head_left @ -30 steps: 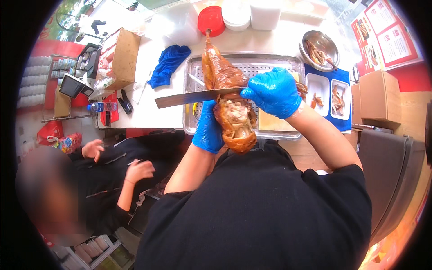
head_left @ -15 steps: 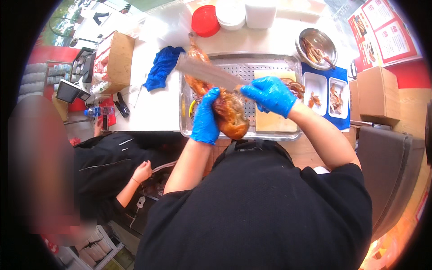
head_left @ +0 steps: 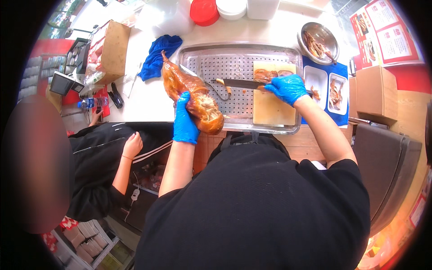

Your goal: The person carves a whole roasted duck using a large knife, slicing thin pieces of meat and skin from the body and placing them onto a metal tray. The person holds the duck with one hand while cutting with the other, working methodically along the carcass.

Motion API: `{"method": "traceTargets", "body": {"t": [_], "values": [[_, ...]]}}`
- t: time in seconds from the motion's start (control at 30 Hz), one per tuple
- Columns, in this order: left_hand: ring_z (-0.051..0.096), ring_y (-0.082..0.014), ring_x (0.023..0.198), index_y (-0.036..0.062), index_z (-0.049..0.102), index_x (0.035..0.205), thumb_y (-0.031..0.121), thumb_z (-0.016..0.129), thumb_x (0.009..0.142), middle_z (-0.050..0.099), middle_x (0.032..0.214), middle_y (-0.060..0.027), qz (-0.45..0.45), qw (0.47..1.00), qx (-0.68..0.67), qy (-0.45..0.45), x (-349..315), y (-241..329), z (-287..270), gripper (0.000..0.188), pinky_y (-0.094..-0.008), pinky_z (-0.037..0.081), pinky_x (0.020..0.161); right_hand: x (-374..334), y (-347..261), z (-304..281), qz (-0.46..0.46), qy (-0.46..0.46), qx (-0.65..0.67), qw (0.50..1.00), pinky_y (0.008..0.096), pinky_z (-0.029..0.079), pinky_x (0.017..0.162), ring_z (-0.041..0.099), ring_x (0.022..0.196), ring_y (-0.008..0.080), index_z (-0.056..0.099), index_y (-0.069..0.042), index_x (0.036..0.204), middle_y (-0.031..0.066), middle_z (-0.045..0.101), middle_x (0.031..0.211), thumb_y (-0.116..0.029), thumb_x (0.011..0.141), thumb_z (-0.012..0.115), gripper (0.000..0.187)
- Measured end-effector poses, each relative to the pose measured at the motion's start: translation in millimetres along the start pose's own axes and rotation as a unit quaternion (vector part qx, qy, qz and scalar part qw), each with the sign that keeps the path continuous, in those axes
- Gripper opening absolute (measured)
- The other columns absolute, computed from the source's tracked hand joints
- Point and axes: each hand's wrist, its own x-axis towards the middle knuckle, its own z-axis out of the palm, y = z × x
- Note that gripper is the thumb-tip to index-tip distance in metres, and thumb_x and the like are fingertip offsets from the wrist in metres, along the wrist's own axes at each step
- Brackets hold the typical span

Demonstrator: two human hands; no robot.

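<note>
Head view: left hand points forward, holding roast bird.

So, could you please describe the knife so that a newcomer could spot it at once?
Find the big perforated metal tray on the white table. In its right part lies a pale yellow board; over that, the blue-gloved right hand grips the knife, blade pointing left. Its long, flat, dark blade sets it apart from the board.

Now, over at upper right, spotting a red-and-white poster, carrying big red digits on white panels, with the rest too small to read.
</note>
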Motion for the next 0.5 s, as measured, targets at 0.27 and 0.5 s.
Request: {"method": "traceTargets", "body": {"t": [0.27,0.5], "values": [[0.060,-0.0310,0.111,0.0076,0.042,0.138,0.028,0.067,0.088,0.059,0.124,-0.0146,-0.044,0.998,-0.030,-0.032,-11,-10,15,0.060,-0.0466,0.050,0.097,4,-8,15,0.032,0.072,-0.008,0.997,0.0442,0.050,0.061,0.066,0.066,0.0299,0.070,-0.015,0.081,0.0133,0.066,0.070,-0.058,0.081,0.062,0.044],[0.062,-0.0311,0.109,0.0053,0.042,0.137,0.033,0.065,0.089,0.059,0.123,-0.0157,-0.066,0.996,-0.033,-0.059,-23,-5,33,0.059,-0.0467,0.050,0.096,-2,-8,8,0.075,0.144,0.061,0.985,0.0436,0.049,0.058,0.064,0.064,0.0328,0.069,-0.014,0.077,0.0132,0.065,0.069,-0.052,0.085,0.060,0.040]]}}
